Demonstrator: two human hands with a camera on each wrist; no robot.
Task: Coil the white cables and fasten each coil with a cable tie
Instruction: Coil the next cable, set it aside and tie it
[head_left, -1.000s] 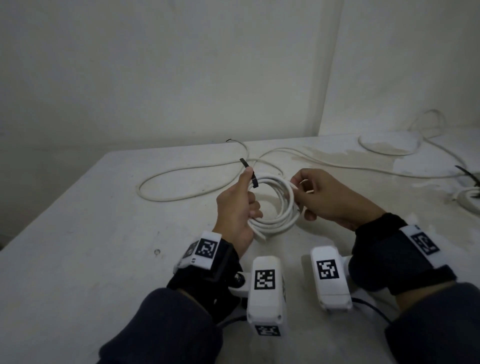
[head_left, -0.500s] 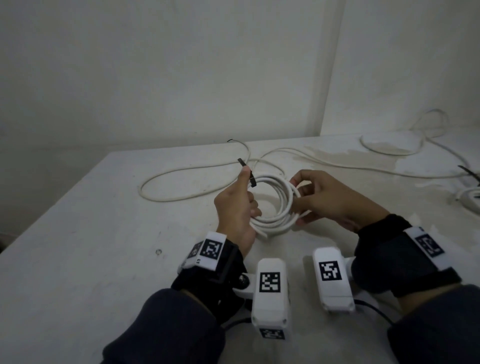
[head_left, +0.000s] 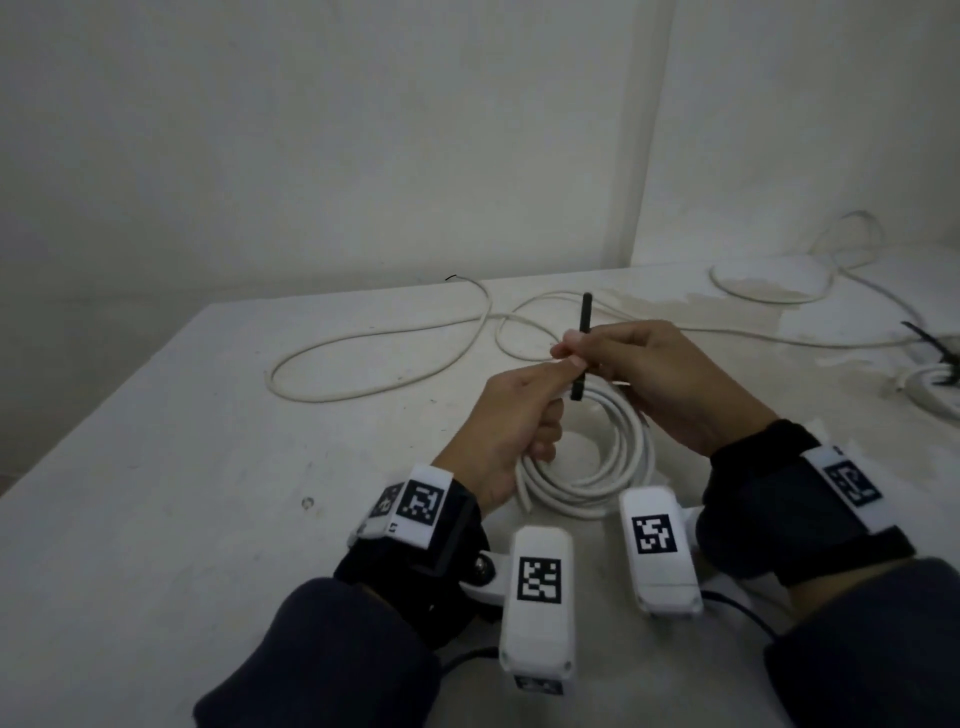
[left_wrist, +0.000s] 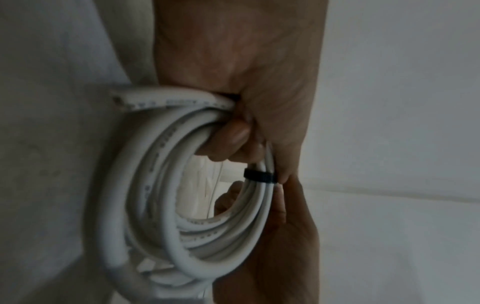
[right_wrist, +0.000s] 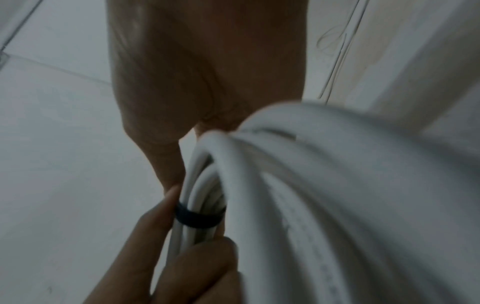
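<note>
A coil of white cable (head_left: 597, 467) hangs just above the table, in front of me. My left hand (head_left: 550, 395) grips its upper left side, fingers curled round the strands (left_wrist: 228, 139). A black cable tie (head_left: 582, 338) stands upright at the top of the coil, its tail pointing up. My right hand (head_left: 587, 348) pinches that tail, right against my left thumb. The wrist views show the cable tie (left_wrist: 259, 174) looped as a band around the bundled strands. In the right wrist view the cable tie (right_wrist: 197, 218) sits between the fingertips of both hands.
A loose white cable (head_left: 363, 374) snakes over the white table (head_left: 156, 493) behind the hands. More cable (head_left: 769, 291) loops at the back right. Another coil (head_left: 935, 384) with black ties lies at the right edge. Walls close off the back.
My right hand has left the coil's right side and taken the tie's tail at the top. The tie now stands upright instead of leaning left. The coil hangs closer to me.
</note>
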